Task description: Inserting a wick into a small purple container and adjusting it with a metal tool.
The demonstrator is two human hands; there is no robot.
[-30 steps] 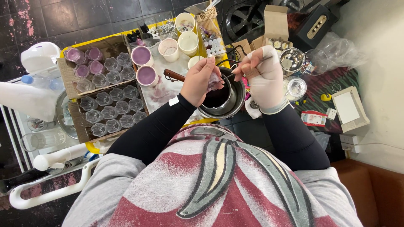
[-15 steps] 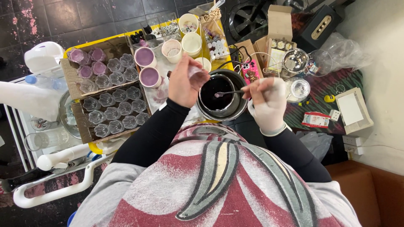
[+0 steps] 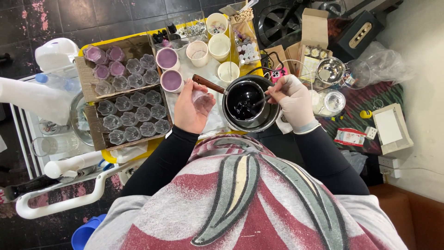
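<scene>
The dark pan (image 3: 249,105) with its wooden handle sits in the middle of the yellow tray (image 3: 107,155), holding a glossy black liquid. Just left of the pan, the bare left hand (image 3: 190,107) curls its fingers around a small clear cup (image 3: 201,98), tilted toward the person. On the pan's right rim, the gloved right hand (image 3: 292,99) pinches a thin spoon (image 3: 259,103), whose tip dips into the liquid.

Further left of the pan, 2 cardboard boxes hold many small clear moulds (image 3: 134,115). In the upper box (image 3: 88,76), about 4 cups look filled with purple; the rest, and all in the lower box, look empty. 2 bigger purple-filled cups (image 3: 168,69) stand beside them. I judge the filling barely begun, with most moulds left to do.
</scene>
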